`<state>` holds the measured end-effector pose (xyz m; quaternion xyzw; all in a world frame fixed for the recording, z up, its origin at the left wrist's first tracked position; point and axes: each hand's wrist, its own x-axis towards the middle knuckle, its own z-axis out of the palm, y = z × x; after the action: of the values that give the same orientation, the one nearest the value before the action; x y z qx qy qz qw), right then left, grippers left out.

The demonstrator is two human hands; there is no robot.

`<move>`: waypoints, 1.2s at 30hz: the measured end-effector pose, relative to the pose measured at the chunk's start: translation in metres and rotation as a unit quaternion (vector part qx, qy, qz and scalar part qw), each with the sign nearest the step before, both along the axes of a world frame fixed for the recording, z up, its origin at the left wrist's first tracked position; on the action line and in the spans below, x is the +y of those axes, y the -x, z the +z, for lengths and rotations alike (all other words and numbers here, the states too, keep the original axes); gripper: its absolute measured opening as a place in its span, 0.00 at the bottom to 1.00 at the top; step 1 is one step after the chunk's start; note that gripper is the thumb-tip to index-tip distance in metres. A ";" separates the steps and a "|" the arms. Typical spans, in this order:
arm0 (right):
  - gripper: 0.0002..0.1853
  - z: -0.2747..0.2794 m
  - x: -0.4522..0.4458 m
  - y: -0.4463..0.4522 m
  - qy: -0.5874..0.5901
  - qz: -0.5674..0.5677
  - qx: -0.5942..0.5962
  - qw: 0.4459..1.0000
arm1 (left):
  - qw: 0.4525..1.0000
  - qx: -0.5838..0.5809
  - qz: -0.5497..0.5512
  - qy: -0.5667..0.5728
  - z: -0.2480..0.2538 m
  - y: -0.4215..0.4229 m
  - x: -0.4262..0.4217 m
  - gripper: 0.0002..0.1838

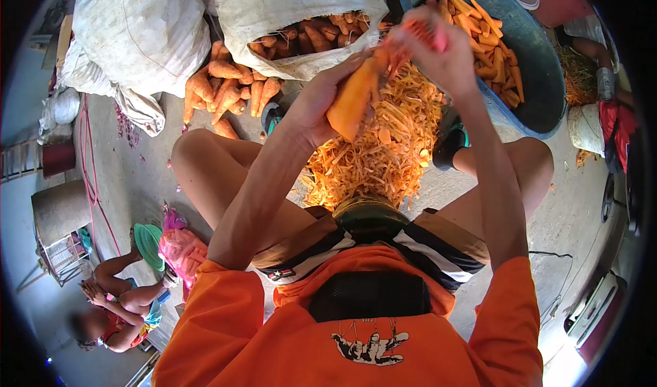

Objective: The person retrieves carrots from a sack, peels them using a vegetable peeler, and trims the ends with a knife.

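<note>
My left hand (316, 110) is wrapped round a thick orange carrot (350, 110), held tilted above a pile of carrot peelings (376, 161). The carrot's visible side is smooth and bright, without its brown skin. In my right hand (448, 65) is a red peeler (426, 34), close to the carrot's far end. Motion blurs the peeler and the fingers around it, so whether its blade touches the carrot is unclear. The peelings lie on the floor between my feet.
A blue tub (540, 79) at the upper right holds peeled carrots (489, 45). An open white sack (236, 10) shows unpeeled carrots (308, 39), with more loose carrots (226, 86) beside it. Another person (123, 305) sits at the lower left; someone else's arm (594, 48) shows at right.
</note>
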<state>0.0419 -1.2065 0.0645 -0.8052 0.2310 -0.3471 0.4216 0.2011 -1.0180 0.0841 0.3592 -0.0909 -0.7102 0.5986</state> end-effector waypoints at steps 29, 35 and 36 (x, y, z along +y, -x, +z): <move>0.23 0.044 0.047 0.001 0.024 0.164 -0.006 0.986 | 1.000 0.004 0.021 -0.016 0.014 0.005 0.001 0.20; 0.26 0.014 -0.031 0.014 0.058 -0.059 -0.006 0.997 | 0.999 0.026 0.029 -0.027 0.003 0.006 0.006 0.19; 0.26 0.017 -0.017 0.009 0.059 -0.055 -0.009 0.997 | 0.999 -0.001 0.045 -0.005 0.005 0.008 0.002 0.20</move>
<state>0.0328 -1.2233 0.0811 -0.8117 0.2506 -0.3899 0.3555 0.1933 -1.0155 0.0892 0.3662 -0.0716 -0.6828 0.6282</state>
